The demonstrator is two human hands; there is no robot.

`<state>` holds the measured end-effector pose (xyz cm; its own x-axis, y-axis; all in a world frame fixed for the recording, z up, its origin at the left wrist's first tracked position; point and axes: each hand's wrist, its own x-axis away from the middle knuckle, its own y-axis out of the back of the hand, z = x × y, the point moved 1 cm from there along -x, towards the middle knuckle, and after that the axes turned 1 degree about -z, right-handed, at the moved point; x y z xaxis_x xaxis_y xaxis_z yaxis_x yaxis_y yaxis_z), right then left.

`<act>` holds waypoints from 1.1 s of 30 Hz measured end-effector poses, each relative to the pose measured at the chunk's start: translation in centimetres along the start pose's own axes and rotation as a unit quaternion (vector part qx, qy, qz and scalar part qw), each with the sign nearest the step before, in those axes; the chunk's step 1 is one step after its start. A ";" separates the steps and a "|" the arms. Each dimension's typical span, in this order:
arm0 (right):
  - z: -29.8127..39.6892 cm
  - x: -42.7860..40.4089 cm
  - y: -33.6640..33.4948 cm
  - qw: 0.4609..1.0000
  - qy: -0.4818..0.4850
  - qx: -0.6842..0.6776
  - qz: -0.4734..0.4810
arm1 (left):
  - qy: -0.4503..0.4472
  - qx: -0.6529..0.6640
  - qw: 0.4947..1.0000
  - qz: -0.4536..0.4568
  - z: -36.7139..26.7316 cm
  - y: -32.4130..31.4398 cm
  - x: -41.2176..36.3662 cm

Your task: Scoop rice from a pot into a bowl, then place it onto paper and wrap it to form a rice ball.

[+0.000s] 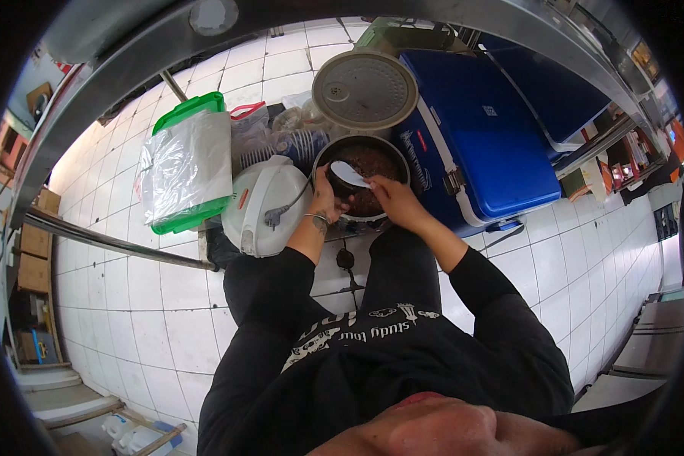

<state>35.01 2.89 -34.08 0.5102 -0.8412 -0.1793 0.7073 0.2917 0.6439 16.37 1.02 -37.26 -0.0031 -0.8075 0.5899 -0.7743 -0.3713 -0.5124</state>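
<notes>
A round metal pot (406,165) with dark reddish-brown food (370,157) in it stands before me. Over it my right hand (396,199) grips a white plastic rice paddle (347,172) by its handle. My left hand (325,196) holds a small dark bowl or cup (337,183) at the left side of the pot, partly hidden by the paddle. Behind the pot is a round grey lid (365,91), its dimpled face visible. A white rice cooker or its lid part (265,205), with a handle and a power plug (272,218), lies close to my left forearm.
A blue cooler box (479,137) stands right of the pot. Stacked paper cups (296,145) and plastic bags are behind the white appliance; a green-edged tray (196,214) under clear plastic lies further left. Metal frame bars (119,239) surround the area.
</notes>
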 end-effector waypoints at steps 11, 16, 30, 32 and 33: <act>0.1 0.5 1.7 0.962 -0.217 -0.136 -0.094 | -0.046 0.167 0.970 0.173 -1.1 -0.4 0.8; 3.8 3.2 -3.6 0.987 -0.124 -0.013 -0.096 | -0.124 0.200 0.968 0.088 0.1 0.0 -0.9; 5.3 1.9 -1.2 0.990 -0.096 -0.041 -0.099 | -0.199 0.184 0.959 0.085 1.0 -0.1 -0.5; 6.4 2.9 -2.3 0.992 -0.110 0.012 -0.057 | -0.178 0.185 0.962 0.096 0.8 -0.7 -0.6; 6.5 3.2 -2.5 0.990 -0.127 0.065 -0.015 | -0.176 0.187 0.962 0.097 0.8 -1.1 -0.1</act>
<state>31.76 -3.49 -31.44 0.3384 -0.9408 -0.0179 0.6428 0.2172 0.7346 17.72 1.15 -37.27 0.1397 -0.9590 0.2464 -0.4996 -0.2832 -0.8187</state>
